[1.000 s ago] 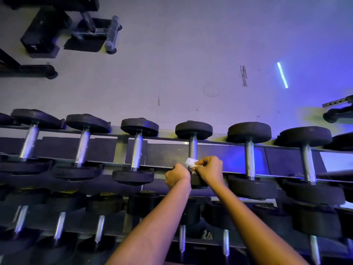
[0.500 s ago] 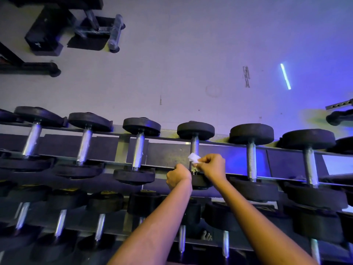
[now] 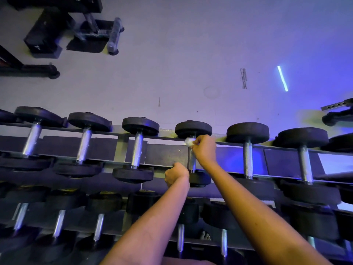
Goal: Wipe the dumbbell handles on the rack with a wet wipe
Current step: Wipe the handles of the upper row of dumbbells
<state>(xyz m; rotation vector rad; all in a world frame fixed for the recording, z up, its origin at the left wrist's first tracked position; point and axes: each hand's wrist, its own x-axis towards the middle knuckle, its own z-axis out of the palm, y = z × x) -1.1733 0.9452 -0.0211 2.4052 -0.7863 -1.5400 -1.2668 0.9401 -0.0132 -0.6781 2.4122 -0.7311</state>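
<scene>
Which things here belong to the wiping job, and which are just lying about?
Job: wipe, right hand, handle under it, left hand, other handles, rack.
Lying about: machine frame, foam roller, perforated bar.

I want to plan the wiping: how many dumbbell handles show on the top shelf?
6, left to right: first handle, second handle, third handle, fourth handle where the right hand holds the wet wipe, fifth handle, sixth handle. More may hide at both edges.
</scene>
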